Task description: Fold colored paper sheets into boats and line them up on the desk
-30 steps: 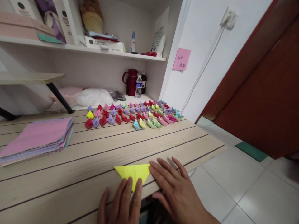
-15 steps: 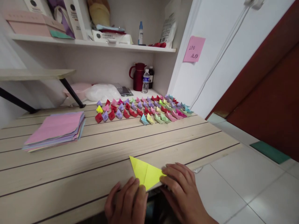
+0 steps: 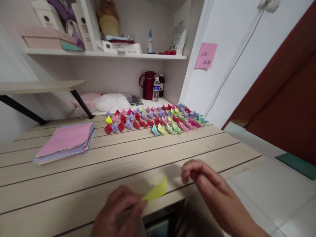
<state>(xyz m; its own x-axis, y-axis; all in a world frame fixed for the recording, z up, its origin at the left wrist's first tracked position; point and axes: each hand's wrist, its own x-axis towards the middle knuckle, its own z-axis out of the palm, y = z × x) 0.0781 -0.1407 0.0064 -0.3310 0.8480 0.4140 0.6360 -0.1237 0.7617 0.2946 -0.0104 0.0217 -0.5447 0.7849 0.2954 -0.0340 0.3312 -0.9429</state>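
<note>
My left hand (image 3: 120, 210) pinches one end of a folded yellow paper (image 3: 156, 191) between thumb and fingers, just above the table's front edge. The paper is tilted and blurred by motion, so its exact folds do not show. To the right, my right hand (image 3: 204, 184) is lifted off the paper with its fingers loosely bent and nothing in them. Beyond both hands, several rows of small folded paper boats (image 3: 150, 122) in many colours stand on the table.
A stack of square coloured paper (image 3: 65, 140), pink on top, lies at the left of the slatted table (image 3: 103, 168). Behind the boats stand a dark red jug (image 3: 148, 86) and a water bottle (image 3: 156, 90). A small raised shelf (image 3: 41, 86) on black legs is at left.
My right hand has let go of the yellow paper and moved up to the right. My left hand has tilted the paper up from the table. The view has shifted slightly.
</note>
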